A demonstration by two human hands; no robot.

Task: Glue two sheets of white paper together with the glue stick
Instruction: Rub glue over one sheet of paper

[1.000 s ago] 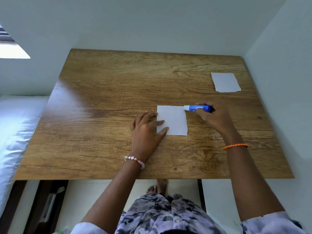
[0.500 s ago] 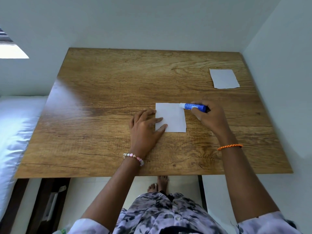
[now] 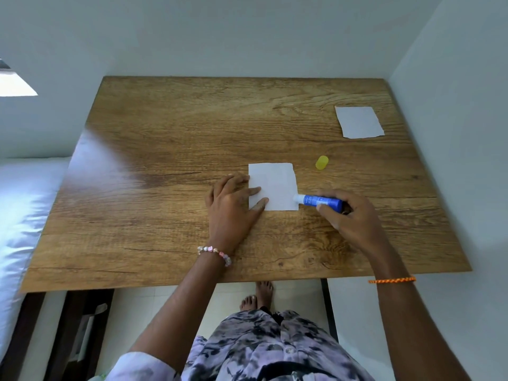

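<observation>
since a second ago the glue stick (image 3: 320,201) has slid from the far right corner of the near sheet (image 3: 273,187) toward its near right corner, and the right hand (image 3: 350,218) has come nearer with it. a yellow cap (image 3: 322,162), hidden behind that hand before, now shows on the table (image 3: 165,160), just right of the sheet's far corner and far of the right hand.

the right hand curls its fingers and thumb round the blue barrel of the stick, which lies nearly level and points left; its white tip touches the sheet's right edge close to the near corner. the hand itself sits right of the sheet, off the paper.

the left hand (image 3: 233,200) lies flat, fingers spread and straight, pressing the sheet's left edge; two fingertips (image 3: 263,201) rest on the paper near its near left corner, the palm on the wood to the left.

so the near sheet lies between the two hands, about mid-table and a little right. the second sheet (image 3: 358,122) lies flat at the far right of the table, well apart from both hands and from the cap.

a beaded bracelet (image 3: 215,253) is on the left wrist, an orange thread (image 3: 391,280) on the right. a white bed (image 3: 22,210) is at the left.
</observation>
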